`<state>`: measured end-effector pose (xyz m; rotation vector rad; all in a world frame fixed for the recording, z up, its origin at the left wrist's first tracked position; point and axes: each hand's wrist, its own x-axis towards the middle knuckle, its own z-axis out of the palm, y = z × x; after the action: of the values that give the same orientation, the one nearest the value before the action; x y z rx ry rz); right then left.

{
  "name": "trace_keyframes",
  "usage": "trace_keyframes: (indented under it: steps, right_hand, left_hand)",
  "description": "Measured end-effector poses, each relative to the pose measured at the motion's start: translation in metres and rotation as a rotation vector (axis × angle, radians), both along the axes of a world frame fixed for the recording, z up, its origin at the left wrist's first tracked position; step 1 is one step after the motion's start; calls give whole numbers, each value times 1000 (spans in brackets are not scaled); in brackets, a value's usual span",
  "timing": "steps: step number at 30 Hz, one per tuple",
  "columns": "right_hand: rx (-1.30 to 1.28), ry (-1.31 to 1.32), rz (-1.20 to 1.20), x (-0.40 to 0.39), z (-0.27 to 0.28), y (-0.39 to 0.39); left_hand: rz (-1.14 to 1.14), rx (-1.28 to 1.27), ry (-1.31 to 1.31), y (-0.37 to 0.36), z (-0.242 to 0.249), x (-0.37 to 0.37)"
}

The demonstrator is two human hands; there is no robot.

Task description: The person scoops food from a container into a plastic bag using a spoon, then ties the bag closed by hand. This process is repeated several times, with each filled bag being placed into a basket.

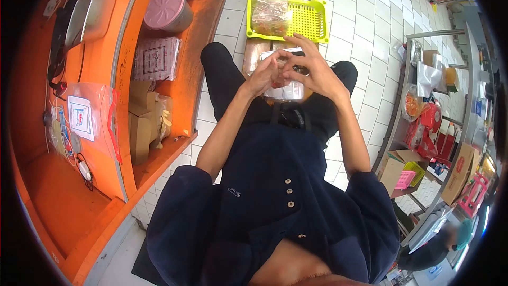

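Note:
Both hands meet over the lap, above a white item in clear wrapping (pixel 288 91). My left hand (pixel 266 74) has its fingers bent inward, with a small reddish clear thing between it and the other hand, too small to make out. My right hand (pixel 313 69) curls thumb and index finger toward that small thing, its other fingers spread upward. Just beyond the hands is a yellow-green basket (pixel 307 18) with clear plastic packets (pixel 271 15) in its left half. A brown surface (pixel 255 55) shows below the basket.
At the left, an orange shelf (pixel 174 151) holds a pink-lidded tub (pixel 168 9), a plastic-wrapped stack (pixel 157 58) and a cardboard box (pixel 140 132). Metal racks with boxes (pixel 457 173) and bags stand at the right. A person (pixel 431 249) is at the lower right.

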<state>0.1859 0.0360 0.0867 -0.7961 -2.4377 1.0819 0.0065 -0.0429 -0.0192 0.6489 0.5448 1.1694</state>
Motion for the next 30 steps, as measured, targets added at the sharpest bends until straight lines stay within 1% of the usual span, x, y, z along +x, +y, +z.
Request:
trace_keyframes:
  steps: [2,4,5,7,8,10,11,13,14,16,20,22,23,25,26,28,29,30]
  right_hand:
    - [2,-3,47,4,-2,4]
    - [-113,-34,-39,9,-5,6]
    - [-113,-33,-41,11,-7,8]
    - [-298,-11,-178,13,-11,10]
    - [-299,-10,-184,14,-12,9]
    - [-381,-25,-268,12,-13,5]
    - [-382,-24,-268,11,-16,4]
    - [-325,81,-289,10,-22,0]
    - [-325,81,-293,9,-23,-3]
    - [-354,162,-339,4,-21,-8]
    - [-399,117,-321,4,-29,-12]
    - [-305,82,-291,5,-40,-14]
    - [-306,82,-293,6,-43,-14]
    - [-275,103,-241,6,-44,-15]
    - [-276,102,-242,6,-44,-15]
    - [-198,102,-184,6,-37,-16]
    - [-201,100,-186,7,-35,-17]
    - [-259,72,-210,8,-33,-17]
  left_hand:
    - [18,-14,2,-1,0,5]
    - [200,225,577,-1,4,10]
    - [198,226,578,-2,5,7]
    - [105,-2,653,-6,11,-1]
    - [99,-1,653,-9,13,1]
    - [224,79,1041,-12,44,4]
    - [223,79,1042,-12,38,6]
    - [479,-8,728,-10,29,10]
    - [475,-7,728,-11,25,11]
    - [512,-12,680,-11,34,11]
    - [534,63,778,-14,37,10]
    - [497,11,703,-16,43,10]
    - [495,11,703,-17,41,8]
    - [420,-4,808,-20,38,5]
    - [418,-6,807,-22,36,2]
    - [352,-31,848,-23,38,-1]
    - [350,-34,846,-23,36,0]
    - [391,-9,817,-23,33,0]
